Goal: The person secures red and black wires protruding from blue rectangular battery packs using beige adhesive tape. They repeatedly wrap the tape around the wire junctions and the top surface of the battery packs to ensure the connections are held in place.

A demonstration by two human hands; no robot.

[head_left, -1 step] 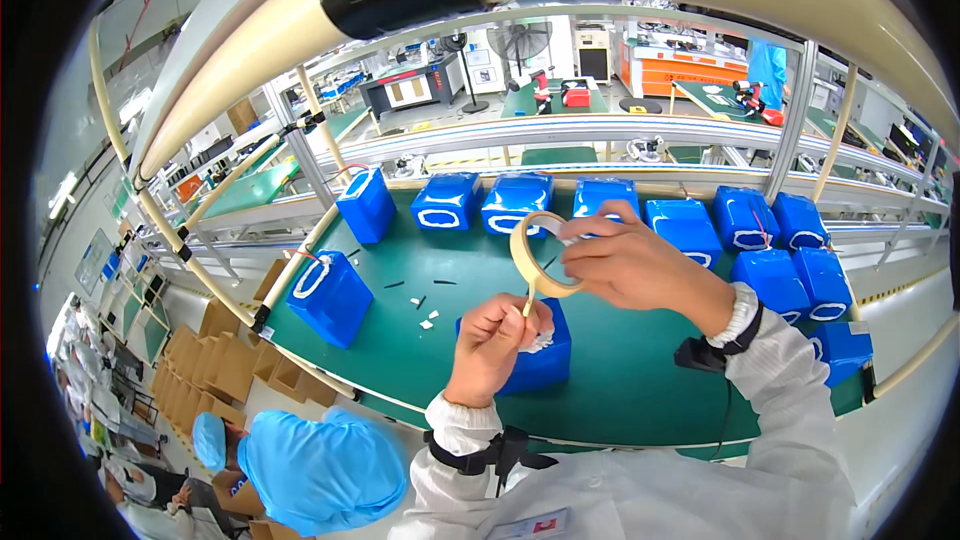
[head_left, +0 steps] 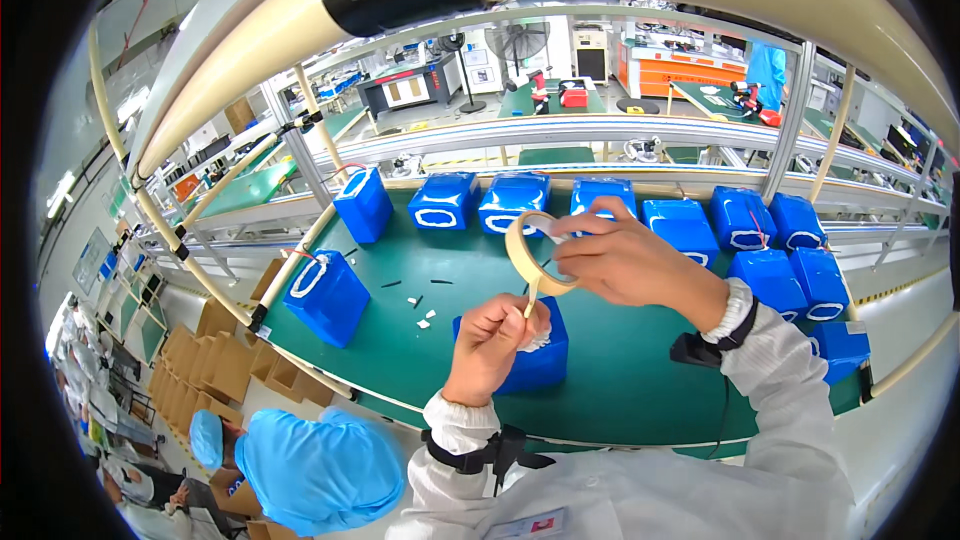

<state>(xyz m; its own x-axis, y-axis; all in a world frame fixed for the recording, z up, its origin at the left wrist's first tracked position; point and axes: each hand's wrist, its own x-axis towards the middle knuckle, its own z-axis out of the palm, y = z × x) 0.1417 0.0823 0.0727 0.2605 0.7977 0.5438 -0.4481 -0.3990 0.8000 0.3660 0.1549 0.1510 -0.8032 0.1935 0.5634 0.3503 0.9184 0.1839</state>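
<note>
My right hand [head_left: 635, 265] grips a cream roll of masking tape [head_left: 518, 260] by its right side, fingers reaching into the ring. My left hand [head_left: 490, 345] pinches the loose end of the tape [head_left: 532, 302], and a short strip runs between the two hands. Right below them a blue-wrapped block [head_left: 540, 365], like a battery pack, stands on the green bench; white material shows on its top, partly hidden by my left fingers. Both hands are raised above this block.
Several similar blue blocks [head_left: 445, 202] line the back and right of the green bench top [head_left: 410, 375]. Another blue block [head_left: 328, 302] stands at the left. Small white and black scraps [head_left: 425, 322] lie between. A person in light blue [head_left: 320, 470] is at lower left, near cardboard boxes [head_left: 205, 355].
</note>
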